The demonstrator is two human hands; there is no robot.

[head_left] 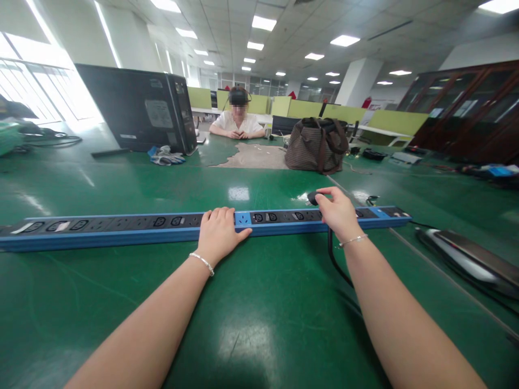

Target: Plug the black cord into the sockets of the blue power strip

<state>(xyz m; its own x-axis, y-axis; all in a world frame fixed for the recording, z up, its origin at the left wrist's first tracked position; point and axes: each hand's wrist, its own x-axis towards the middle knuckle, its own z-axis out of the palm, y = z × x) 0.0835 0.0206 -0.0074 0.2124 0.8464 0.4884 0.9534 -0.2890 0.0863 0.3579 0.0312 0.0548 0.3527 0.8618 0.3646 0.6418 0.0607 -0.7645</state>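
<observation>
A long blue power strip (133,237) with a row of black sockets lies across the green table. My left hand (221,232) rests over its middle, thumb along the near side and fingers over the top, just left of a blue socket (243,219). Above the strip's right half, my right hand (336,210) pinches a black power plug (313,198). The plug is raised off the sockets and faces left. Its black cord (334,262) hangs below the hand and runs back under my right forearm.
A black computer case (138,111) stands at the back left, with gloves (166,155) before it. A brown bag (316,143) sits at the back right. Across the table a person (237,119) is seated. A laptop-like device (474,256) lies at the right.
</observation>
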